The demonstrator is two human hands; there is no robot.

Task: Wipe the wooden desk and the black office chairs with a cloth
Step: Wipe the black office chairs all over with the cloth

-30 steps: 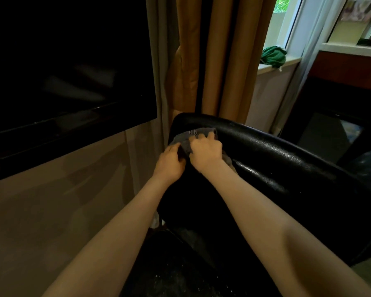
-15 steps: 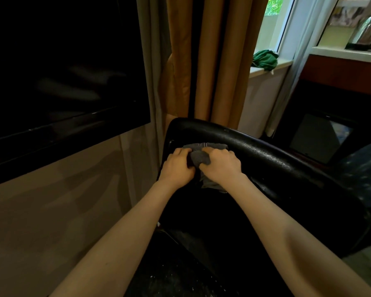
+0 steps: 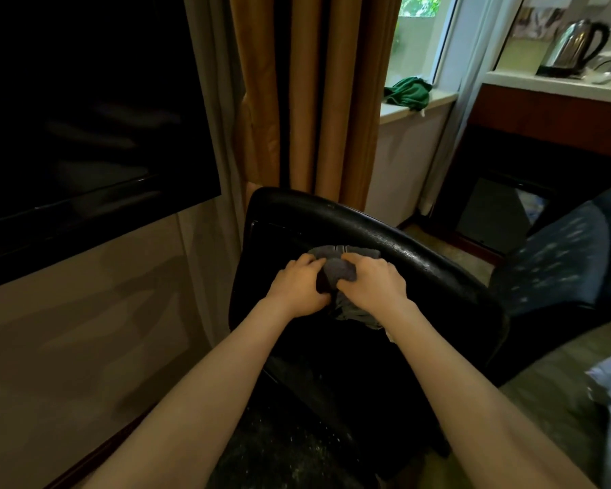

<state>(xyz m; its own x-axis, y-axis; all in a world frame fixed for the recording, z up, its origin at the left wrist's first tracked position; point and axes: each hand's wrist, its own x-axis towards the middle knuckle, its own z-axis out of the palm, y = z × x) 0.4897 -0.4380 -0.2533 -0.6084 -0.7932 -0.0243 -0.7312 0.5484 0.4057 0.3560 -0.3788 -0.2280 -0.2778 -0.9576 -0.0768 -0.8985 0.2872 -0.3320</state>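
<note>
Dragging cloth [image 3: 337, 271] lower dwn chair back [image 3: 385, 234]

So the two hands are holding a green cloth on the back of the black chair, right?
Not quite. The cloth is grey, not green, as the head view shows. The left hand and right hand do grip it against the back of the black chair.
</note>
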